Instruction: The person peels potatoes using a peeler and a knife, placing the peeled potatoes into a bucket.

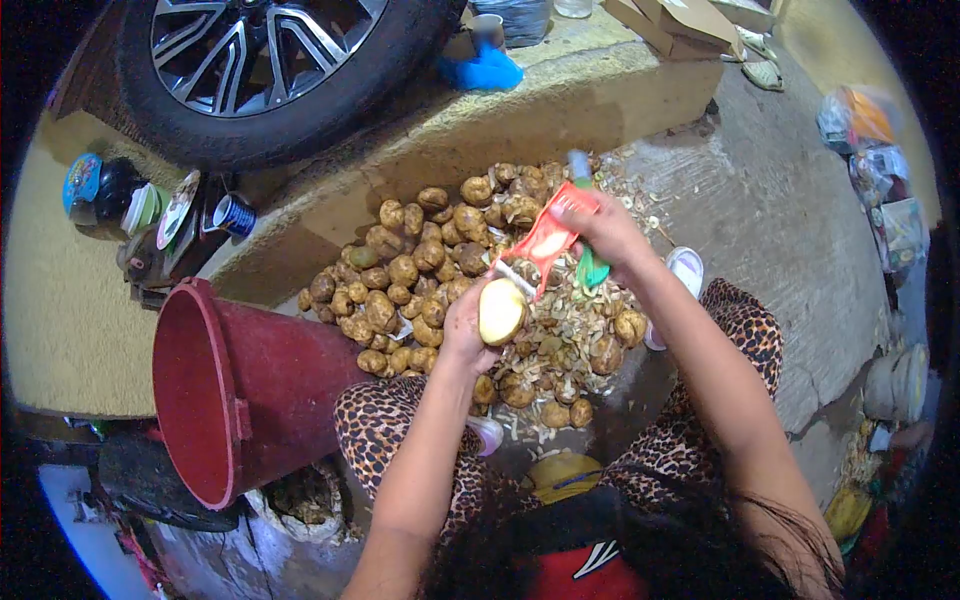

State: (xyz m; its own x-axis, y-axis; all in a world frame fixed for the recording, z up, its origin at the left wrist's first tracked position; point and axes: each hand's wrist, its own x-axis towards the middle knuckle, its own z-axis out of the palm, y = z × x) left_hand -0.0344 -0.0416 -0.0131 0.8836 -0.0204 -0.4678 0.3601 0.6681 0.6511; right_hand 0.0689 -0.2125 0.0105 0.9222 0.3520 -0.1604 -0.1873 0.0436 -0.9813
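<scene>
In the middle of the head view, my left hand (464, 328) is closed round a pale, peeled potato (501, 311). My right hand (612, 232) grips a red peeler (548, 240), slightly smeared by motion, its pale blade end close to the potato's upper side. A green piece (592, 268) shows under my right hand; I cannot tell whether it belongs to the peeler. Behind and beside my hands lies a heap of unpeeled brown potatoes (428, 255). Peel scraps (590, 310) cover the floor below my right hand.
A dark red bucket (290, 375) lies tipped at the left, its mouth facing left. Behind the heap runs a concrete ledge (600, 90) bearing a car wheel (260, 130), a blue bag (485, 70) and a cardboard box (670, 25). Plastic bags (870, 120) stand far right.
</scene>
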